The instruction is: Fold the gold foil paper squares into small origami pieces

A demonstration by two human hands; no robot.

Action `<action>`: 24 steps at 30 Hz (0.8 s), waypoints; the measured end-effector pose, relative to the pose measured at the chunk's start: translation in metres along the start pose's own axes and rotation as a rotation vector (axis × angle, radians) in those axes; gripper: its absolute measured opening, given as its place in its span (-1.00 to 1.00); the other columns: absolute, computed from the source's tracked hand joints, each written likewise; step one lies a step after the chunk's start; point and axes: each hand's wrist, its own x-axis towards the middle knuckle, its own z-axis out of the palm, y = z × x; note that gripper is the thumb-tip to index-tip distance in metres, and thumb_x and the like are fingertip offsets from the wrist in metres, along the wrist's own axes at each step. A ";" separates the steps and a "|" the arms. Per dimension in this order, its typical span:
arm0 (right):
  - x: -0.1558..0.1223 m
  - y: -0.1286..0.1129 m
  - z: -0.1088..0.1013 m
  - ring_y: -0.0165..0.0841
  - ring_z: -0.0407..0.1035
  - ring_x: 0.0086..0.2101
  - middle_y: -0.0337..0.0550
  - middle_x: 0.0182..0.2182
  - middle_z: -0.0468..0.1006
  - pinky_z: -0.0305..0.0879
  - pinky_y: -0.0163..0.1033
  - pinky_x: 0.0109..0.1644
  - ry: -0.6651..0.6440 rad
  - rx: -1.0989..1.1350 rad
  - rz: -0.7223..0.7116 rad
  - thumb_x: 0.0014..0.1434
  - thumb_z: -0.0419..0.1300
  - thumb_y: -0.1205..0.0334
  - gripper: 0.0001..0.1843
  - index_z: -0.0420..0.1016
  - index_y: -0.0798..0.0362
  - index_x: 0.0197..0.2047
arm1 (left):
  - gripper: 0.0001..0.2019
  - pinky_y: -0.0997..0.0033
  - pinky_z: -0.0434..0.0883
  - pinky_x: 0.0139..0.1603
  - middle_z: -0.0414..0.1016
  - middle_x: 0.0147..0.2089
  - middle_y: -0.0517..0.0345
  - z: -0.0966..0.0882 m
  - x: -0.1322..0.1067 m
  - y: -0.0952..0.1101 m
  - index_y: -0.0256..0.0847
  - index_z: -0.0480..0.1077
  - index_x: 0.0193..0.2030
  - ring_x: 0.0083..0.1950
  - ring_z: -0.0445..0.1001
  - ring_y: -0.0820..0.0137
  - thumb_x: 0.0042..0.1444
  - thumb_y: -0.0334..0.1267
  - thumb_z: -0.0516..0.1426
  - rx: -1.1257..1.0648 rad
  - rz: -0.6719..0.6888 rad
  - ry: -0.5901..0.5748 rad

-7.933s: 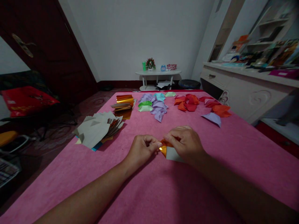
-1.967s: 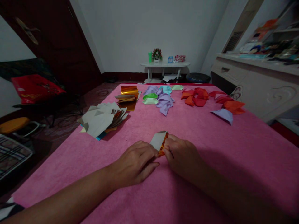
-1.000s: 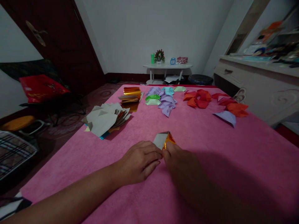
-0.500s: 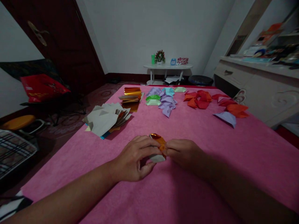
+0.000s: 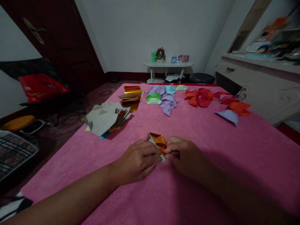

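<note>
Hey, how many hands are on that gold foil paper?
2: the left hand lies over the grey part of the gold foil paper, the right hand pinches its right edge.

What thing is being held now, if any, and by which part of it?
A folded gold-and-grey paper: the right grip pinches it at its right edge, while the fingers of the left grip lie over its grey side.

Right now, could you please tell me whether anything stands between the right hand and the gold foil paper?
Nothing visible does: the right hand touches the gold foil paper at its right edge. The left hand lies over its grey side; purple folded papers lie beyond.
</note>
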 end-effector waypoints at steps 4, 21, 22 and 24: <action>0.000 -0.004 0.000 -0.43 0.17 -0.44 -0.27 -0.55 0.29 -0.01 -0.29 -0.35 0.008 -0.035 0.067 -0.05 0.15 0.49 -0.82 0.35 0.09 -0.60 | -0.79 0.26 0.36 -0.08 0.52 -0.11 0.02 0.001 -0.001 -0.001 -0.22 0.43 -0.06 -0.09 0.45 0.32 0.19 -0.38 0.08 0.000 0.008 -0.002; -0.002 -0.007 0.008 -0.41 0.23 -0.42 -0.28 -0.54 0.42 0.00 -0.28 -0.30 0.060 0.016 0.149 -0.10 0.17 0.47 -0.86 0.40 0.06 -0.58 | -0.85 0.35 0.33 -0.14 0.48 -0.23 0.09 -0.003 0.003 0.003 -0.22 0.48 -0.19 -0.18 0.39 0.38 0.19 -0.34 0.08 -0.179 -0.151 0.009; -0.003 -0.007 0.007 -0.42 0.22 -0.43 -0.28 -0.55 0.41 -0.01 -0.29 -0.31 0.053 0.020 0.143 -0.09 0.17 0.48 -0.85 0.39 0.06 -0.60 | -0.85 0.36 0.32 -0.15 0.47 -0.24 0.09 -0.002 0.003 0.003 -0.22 0.49 -0.20 -0.19 0.38 0.38 0.19 -0.34 0.08 -0.179 -0.164 0.018; -0.003 -0.006 0.007 -0.43 0.21 -0.43 -0.29 -0.56 0.39 -0.02 -0.29 -0.33 0.049 0.029 0.127 -0.09 0.16 0.50 -0.82 0.36 0.07 -0.62 | -0.84 0.35 0.32 -0.16 0.46 -0.26 0.08 -0.001 0.004 0.003 -0.22 0.49 -0.20 -0.20 0.37 0.37 0.20 -0.33 0.07 -0.174 -0.201 0.029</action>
